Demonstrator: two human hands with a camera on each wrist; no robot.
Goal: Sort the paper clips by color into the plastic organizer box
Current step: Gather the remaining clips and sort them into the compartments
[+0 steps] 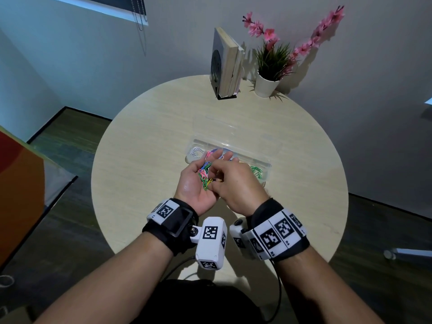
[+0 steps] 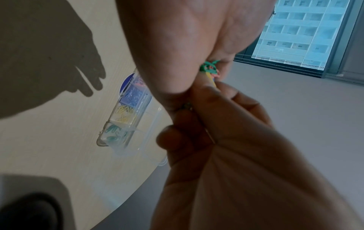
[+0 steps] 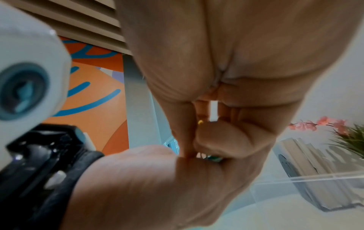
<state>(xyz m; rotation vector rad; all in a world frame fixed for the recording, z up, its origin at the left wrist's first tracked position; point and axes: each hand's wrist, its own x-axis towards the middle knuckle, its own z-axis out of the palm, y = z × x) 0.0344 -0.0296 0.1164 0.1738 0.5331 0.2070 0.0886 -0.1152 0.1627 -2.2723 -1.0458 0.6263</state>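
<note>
My left hand (image 1: 195, 187) lies palm up above the round table, and a pile of mixed colored paper clips (image 1: 204, 175) rests in it, fingers only loosely bent. From the right, my right hand (image 1: 216, 183) reaches into the pile, thumb and fingertips pinching a yellow paper clip (image 3: 200, 122). Just beyond both hands lies the clear plastic organizer box (image 1: 267, 165). Its compartments hold white clips (image 1: 195, 152), blue clips (image 2: 133, 95), yellow clips (image 2: 125, 114) and green clips (image 1: 257, 171). My hands hide the box's middle in the head view.
The box's clear lid (image 1: 233, 127) lies open behind it. Books in a bookend (image 1: 228, 64) and a potted plant (image 1: 268, 76) with pink flowers stand at the table's far edge. The light wooden table (image 1: 140, 160) drops off to dark floor all round.
</note>
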